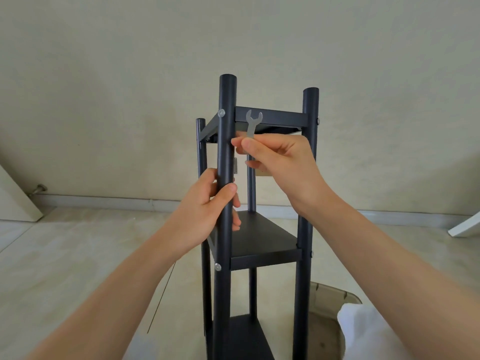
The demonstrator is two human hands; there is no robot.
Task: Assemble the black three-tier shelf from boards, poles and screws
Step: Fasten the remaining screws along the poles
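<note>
**Fingers on pole and wrench**

The fingers (222, 194) of the left hand (205, 214) curled round the near left pole (225, 141) of the black shelf (262, 245), gripping it between the top board (270, 118) and the middle board (259, 237). The right hand (280, 162) pinched a small flat wrench (253, 124) by its lower end, its open head pointing up in front of the top board's edge, just right of that pole. The shelf stood upright on the pale floor (78, 255), silver screws (221, 113) showing at the joints.
</note>
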